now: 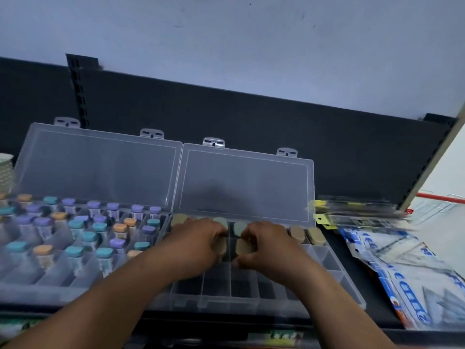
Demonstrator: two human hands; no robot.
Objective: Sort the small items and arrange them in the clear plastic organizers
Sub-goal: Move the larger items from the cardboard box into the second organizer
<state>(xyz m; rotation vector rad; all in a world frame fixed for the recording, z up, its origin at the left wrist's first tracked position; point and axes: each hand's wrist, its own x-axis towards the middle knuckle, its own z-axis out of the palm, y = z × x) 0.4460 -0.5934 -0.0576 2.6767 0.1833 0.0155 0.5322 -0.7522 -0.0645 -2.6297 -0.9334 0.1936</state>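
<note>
- Setting: a dark shelf (372,280) backed by a black panel beneath a pale wall; two clear organizers sit side by side, lids propped open.
- Left of the hands: the left organizer (37,285), largely stocked with upright vials capped purple, teal and orange.
- Beneath the hands: the right organizer (334,270); tan-capped vials (305,234) line its far row, nearer cells empty.
- Left hand (201,238): pinching one tan-capped vial (221,246) over a second-row cell.
- Right hand (266,241): pinching another tan-capped vial (242,246) just beside it.
- Technique, as judged: lower each vial upright, centred between dividers, cap level, before loosening the fingers.
- Right of the hands: printed packets (402,268).
</note>
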